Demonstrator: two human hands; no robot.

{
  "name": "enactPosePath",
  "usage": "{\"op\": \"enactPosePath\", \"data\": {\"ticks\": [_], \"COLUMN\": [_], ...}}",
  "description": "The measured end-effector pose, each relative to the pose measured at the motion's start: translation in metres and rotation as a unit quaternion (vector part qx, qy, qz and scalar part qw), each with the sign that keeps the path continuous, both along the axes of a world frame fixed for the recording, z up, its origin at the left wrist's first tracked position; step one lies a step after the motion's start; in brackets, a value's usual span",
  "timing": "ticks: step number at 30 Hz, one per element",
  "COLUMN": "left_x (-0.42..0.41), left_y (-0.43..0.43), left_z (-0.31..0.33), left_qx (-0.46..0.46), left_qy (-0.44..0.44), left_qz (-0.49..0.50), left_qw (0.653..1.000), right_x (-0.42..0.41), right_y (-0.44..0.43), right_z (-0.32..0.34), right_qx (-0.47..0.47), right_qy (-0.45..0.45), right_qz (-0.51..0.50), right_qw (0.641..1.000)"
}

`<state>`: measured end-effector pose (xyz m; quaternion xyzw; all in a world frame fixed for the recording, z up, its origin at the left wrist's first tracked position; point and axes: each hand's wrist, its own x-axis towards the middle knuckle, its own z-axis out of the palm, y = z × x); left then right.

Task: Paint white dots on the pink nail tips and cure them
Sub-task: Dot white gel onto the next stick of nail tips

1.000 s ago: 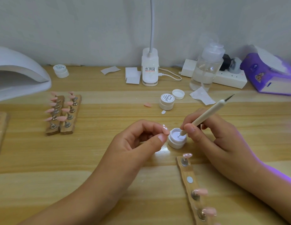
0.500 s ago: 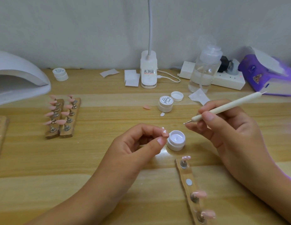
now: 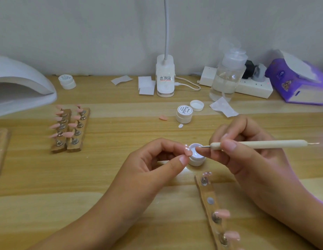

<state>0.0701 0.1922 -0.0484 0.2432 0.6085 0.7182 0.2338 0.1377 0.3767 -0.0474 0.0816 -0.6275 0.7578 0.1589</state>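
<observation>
Between the hands, above the gel pot (image 3: 197, 160), left hand (image 3: 153, 165) pinches a pink nail tip (image 3: 187, 149); right hand (image 3: 251, 159) grips dotting tool (image 3: 261, 144), its point now lowered beside the nail, half a second ago raised.

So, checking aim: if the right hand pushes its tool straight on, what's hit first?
The tool would probably meet the nail tip pinched by the left hand, past the pot; depth unclear.

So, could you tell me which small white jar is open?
The nearest small white jar, lidless, gel showing; the centre jar and back-left jar have lids.
</observation>
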Motion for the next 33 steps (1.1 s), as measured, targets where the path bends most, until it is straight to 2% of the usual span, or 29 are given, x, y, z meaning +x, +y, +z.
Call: {"op": "enactPosePath", "data": {"ticks": [8, 33], "left_x": [0.0006, 0.0010], "left_y": [-0.0007, -0.0001], "left_z": [-0.0009, -0.0005], "left_qx": [-0.003, 0.000], "left_qy": [0.026, 0.028], "left_qz": [-0.013, -0.014], "left_qw": [1.000, 0.999], "right_x": [0.0007, 0.0007], "right_y": [-0.0049, -0.0048], "right_z": [0.0002, -0.0003], "right_qx": [0.044, 0.038], "right_qy": [0.011, 0.013], "right_qz": [0.001, 0.007], "right_qw": [0.999, 0.999]}}
